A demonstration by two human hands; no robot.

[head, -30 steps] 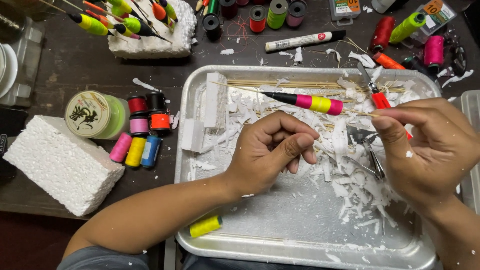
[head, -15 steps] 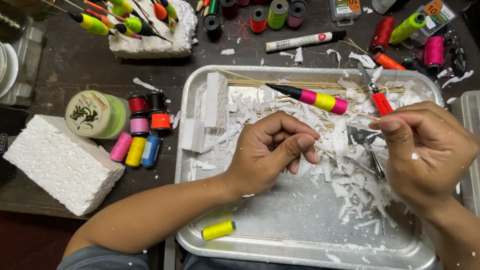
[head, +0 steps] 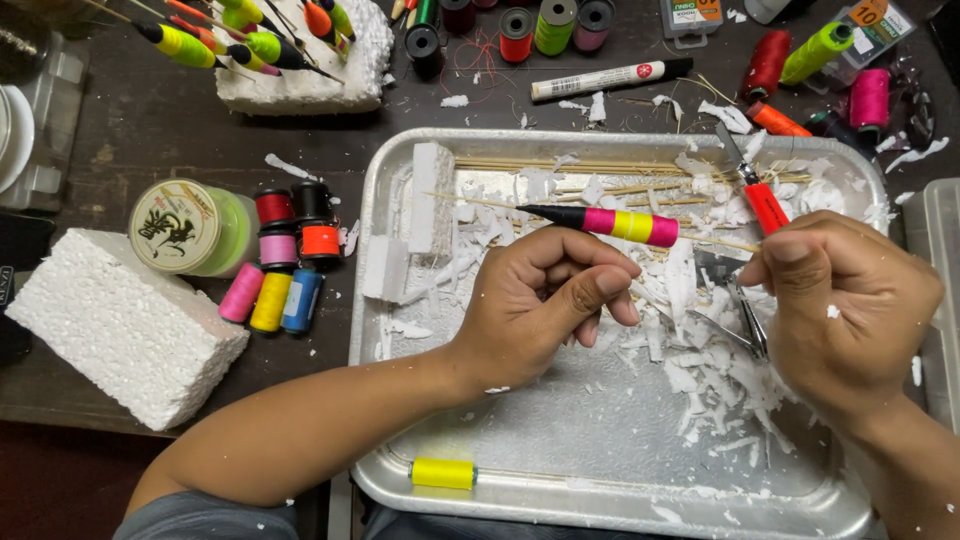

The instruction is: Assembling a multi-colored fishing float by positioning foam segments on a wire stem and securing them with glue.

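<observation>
over foam-littered metal tray (head: 400,480), both hands' fingers pinching thin stick, painted float (head: 610,222) beyond, thread spools (head: 280,265) left

Both bare forearms come in from the near edge, the left one slanting in from the near left corner. The left hand (head: 545,305) is curled loosely, thumb laid across the bent fingers. The right hand (head: 850,310) is closed into a fist, knuckles up, thumb tucked toward the left.

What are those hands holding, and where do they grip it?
The left hand pinches the striped float by its thin stem. What the right hand grips cannot be told.
</observation>
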